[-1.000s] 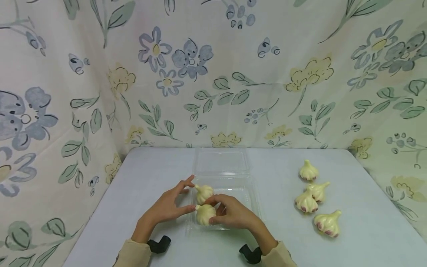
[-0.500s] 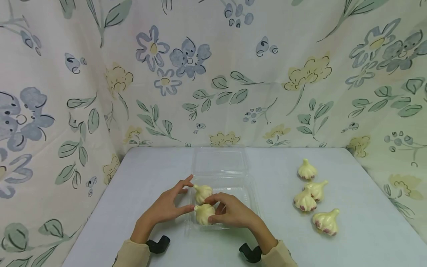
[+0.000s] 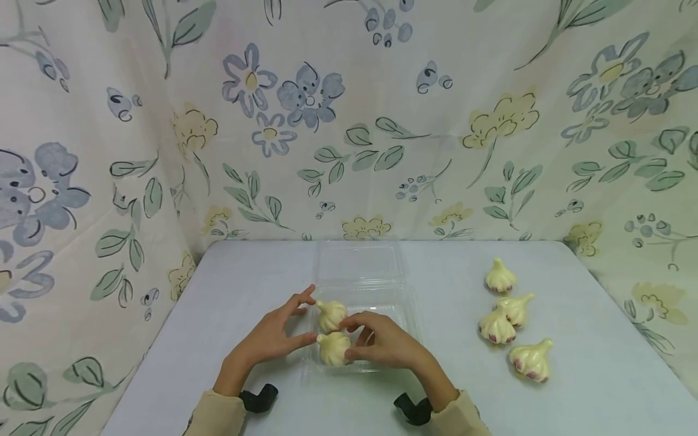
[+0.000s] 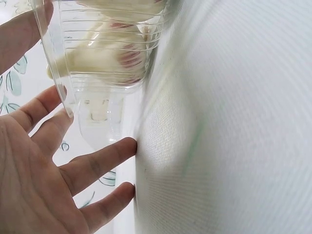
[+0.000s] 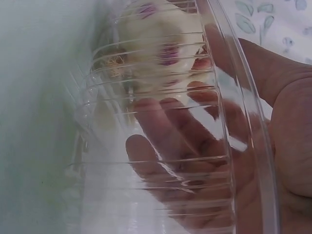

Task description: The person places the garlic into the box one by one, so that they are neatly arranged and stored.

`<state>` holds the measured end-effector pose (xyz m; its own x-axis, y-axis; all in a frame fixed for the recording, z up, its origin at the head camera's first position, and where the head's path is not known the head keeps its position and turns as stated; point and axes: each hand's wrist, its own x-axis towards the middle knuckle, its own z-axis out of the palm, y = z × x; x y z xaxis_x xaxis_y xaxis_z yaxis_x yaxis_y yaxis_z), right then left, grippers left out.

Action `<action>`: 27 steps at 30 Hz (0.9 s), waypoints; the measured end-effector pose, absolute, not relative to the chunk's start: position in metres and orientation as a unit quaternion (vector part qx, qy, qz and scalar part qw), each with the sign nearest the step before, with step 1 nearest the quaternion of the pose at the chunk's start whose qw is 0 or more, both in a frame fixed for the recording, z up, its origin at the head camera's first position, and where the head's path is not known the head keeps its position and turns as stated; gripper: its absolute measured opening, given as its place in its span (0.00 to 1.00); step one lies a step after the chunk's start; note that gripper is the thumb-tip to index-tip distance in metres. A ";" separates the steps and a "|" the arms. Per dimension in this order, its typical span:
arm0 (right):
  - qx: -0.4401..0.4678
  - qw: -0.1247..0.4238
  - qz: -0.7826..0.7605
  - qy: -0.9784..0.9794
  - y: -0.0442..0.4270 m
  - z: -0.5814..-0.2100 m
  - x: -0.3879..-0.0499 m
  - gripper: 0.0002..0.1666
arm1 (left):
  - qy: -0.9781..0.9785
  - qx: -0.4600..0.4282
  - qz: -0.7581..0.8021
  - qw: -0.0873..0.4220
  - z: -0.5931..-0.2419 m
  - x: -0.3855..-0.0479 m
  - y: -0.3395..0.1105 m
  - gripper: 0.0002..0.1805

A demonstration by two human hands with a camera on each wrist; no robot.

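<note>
Two cream garlic bulbs, a front one (image 3: pixel 334 349) and a back one (image 3: pixel 331 316), lie in the left side of a clear plastic container (image 3: pixel 376 368) with its lid (image 3: pixel 358 263) folded back. My left hand (image 3: pixel 272 335), fingers spread, touches the container's left rim; the left wrist view shows that hand (image 4: pixel 44 165) outside the clear wall. Over the container, my right hand (image 3: pixel 384 343) has relaxed fingers at the front bulb's right side. Through the plastic, the right wrist view shows this hand (image 5: pixel 234 141) beside a purple-marked bulb (image 5: pixel 156 48).
Several more bulbs lie on the white table (image 3: pixel 447 290) to the right: one at the back (image 3: pixel 500 276), two touching in the middle, and one nearer the front (image 3: pixel 531 360). A floral curtain (image 3: pixel 360 121) hangs behind. Black pieces (image 3: pixel 259 398) are at both wrists.
My right hand has shifted slightly right and its fingers have loosened from the front bulb. My left hand stays at the rim. The view has shifted a little.
</note>
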<state>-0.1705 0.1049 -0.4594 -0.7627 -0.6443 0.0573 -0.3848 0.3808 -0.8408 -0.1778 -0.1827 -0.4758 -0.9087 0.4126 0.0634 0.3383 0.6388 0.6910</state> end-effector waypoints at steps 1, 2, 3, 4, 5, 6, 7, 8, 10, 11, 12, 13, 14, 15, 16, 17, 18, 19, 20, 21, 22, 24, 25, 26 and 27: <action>-0.313 0.142 -0.459 0.819 0.105 -0.460 -0.171 0.30 | 0.904 0.207 0.371 0.051 -0.476 -0.178 -0.183 0.49; -0.312 0.143 -0.460 0.819 0.106 -0.460 -0.171 0.30 | 0.904 0.207 0.371 0.051 -0.476 -0.177 -0.183 0.49; -0.311 0.143 -0.460 0.819 0.106 -0.460 -0.171 0.30 | 0.904 0.207 0.372 0.051 -0.476 -0.178 -0.182 0.49; -0.310 0.144 -0.461 0.819 0.106 -0.460 -0.171 0.30 | 0.903 0.208 0.371 0.051 -0.477 -0.178 -0.182 0.49; -0.310 0.144 -0.461 0.819 0.107 -0.460 -0.171 0.30 | 0.903 0.208 0.372 0.051 -0.477 -0.178 -0.182 0.49; -0.309 0.143 -0.460 0.820 0.107 -0.460 -0.171 0.30 | 0.903 0.209 0.373 0.051 -0.477 -0.178 -0.182 0.48; -0.309 0.142 -0.459 0.821 0.108 -0.459 -0.171 0.30 | 0.903 0.209 0.373 0.051 -0.477 -0.178 -0.182 0.48; -0.308 0.141 -0.458 0.822 0.108 -0.459 -0.172 0.31 | 0.903 0.209 0.373 0.051 -0.477 -0.178 -0.182 0.48; -0.308 0.137 -0.454 0.825 0.109 -0.458 -0.172 0.31 | 0.903 0.207 0.372 0.052 -0.478 -0.178 -0.182 0.48; -0.308 0.135 -0.452 0.826 0.110 -0.458 -0.173 0.31 | 0.904 0.205 0.372 0.053 -0.478 -0.178 -0.182 0.48; -0.307 0.132 -0.450 0.828 0.111 -0.457 -0.173 0.31 | 0.904 0.204 0.371 0.053 -0.479 -0.178 -0.182 0.49; -0.308 0.130 -0.448 0.829 0.112 -0.457 -0.174 0.31 | 0.905 0.203 0.370 0.053 -0.480 -0.178 -0.182 0.49; -0.307 0.128 -0.446 0.831 0.112 -0.456 -0.174 0.31 | 0.905 0.203 0.369 0.052 -0.480 -0.179 -0.182 0.49; -0.307 0.125 -0.445 0.832 0.113 -0.456 -0.175 0.31 | 0.906 0.202 0.369 0.051 -0.480 -0.179 -0.182 0.48; -0.309 0.121 -0.444 0.832 0.114 -0.455 -0.175 0.30 | 0.906 0.202 0.368 0.050 -0.480 -0.179 -0.182 0.48; -0.308 0.120 -0.443 0.833 0.115 -0.455 -0.176 0.30 | 0.906 0.205 0.368 0.048 -0.479 -0.179 -0.181 0.47; -0.306 0.118 -0.443 0.834 0.116 -0.454 -0.176 0.30 | 0.906 0.205 0.367 0.046 -0.479 -0.179 -0.181 0.47; -0.304 0.116 -0.442 0.836 0.117 -0.454 -0.177 0.30 | 0.906 0.206 0.367 0.045 -0.479 -0.179 -0.181 0.47; -0.302 0.114 -0.443 0.837 0.118 -0.453 -0.177 0.30 | 0.906 0.209 0.367 0.043 -0.478 -0.179 -0.181 0.46; -0.300 0.111 -0.443 0.838 0.119 -0.453 -0.177 0.30 | 0.906 0.210 0.366 0.043 -0.478 -0.179 -0.181 0.46; -0.300 0.108 -0.442 0.838 0.121 -0.453 -0.178 0.30 | 0.906 0.211 0.365 0.042 -0.477 -0.179 -0.181 0.45; -0.294 0.104 -0.442 0.841 0.123 -0.452 -0.178 0.29 | 0.906 0.209 0.366 0.043 -0.477 -0.178 -0.181 0.46; -0.292 0.101 -0.442 0.842 0.124 -0.452 -0.178 0.30 | 0.906 0.208 0.366 0.045 -0.477 -0.178 -0.181 0.46; -0.293 0.099 -0.442 0.842 0.126 -0.451 -0.178 0.29 | 0.905 0.210 0.367 0.045 -0.477 -0.178 -0.181 0.45; -0.292 0.097 -0.442 0.843 0.127 -0.451 -0.179 0.29 | 0.905 0.208 0.368 0.047 -0.477 -0.178 -0.181 0.46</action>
